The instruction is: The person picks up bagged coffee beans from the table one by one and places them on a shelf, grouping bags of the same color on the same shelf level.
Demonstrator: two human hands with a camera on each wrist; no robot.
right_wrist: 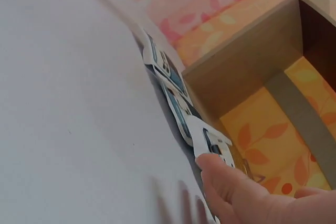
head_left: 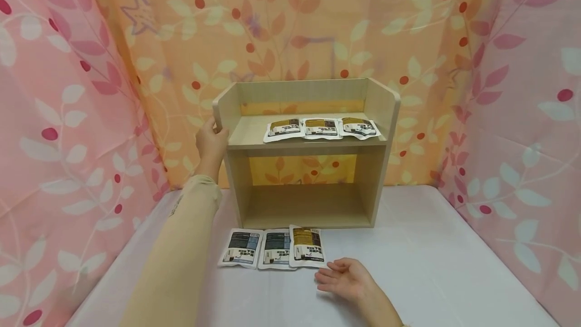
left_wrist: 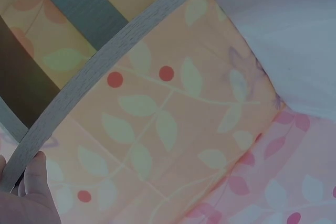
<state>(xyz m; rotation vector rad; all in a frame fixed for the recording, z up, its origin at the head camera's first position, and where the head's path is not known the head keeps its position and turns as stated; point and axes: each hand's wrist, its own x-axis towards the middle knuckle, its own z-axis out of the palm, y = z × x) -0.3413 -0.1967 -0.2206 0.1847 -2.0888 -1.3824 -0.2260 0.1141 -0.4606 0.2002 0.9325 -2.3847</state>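
A small wooden shelf (head_left: 233, 146) with two levels stands on the table. My left hand (head_left: 212, 140) grips the front edge of its left side panel (left_wrist: 79, 95), thumb and fingers on either side. Three white packets with gold labels, such as the middle packet (head_left: 321, 128), lie in a row on the upper board. On the table before the shelf lie two packets with dark labels, a left packet (head_left: 241, 249) and a middle packet (head_left: 276, 250). A gold-labelled packet (head_left: 307, 247) overlaps the middle one. My right hand (head_left: 347, 280) is beside its lower right corner, fingers loosely extended, holding nothing.
A white cloth covers the table (head_left: 422, 256). Patterned curtains hang behind and at both sides, with an orange back curtain (head_left: 290, 24), a pink left curtain (head_left: 68, 115) and a pink right curtain (head_left: 522, 130). The shelf's lower compartment (head_left: 308, 203) faces me.
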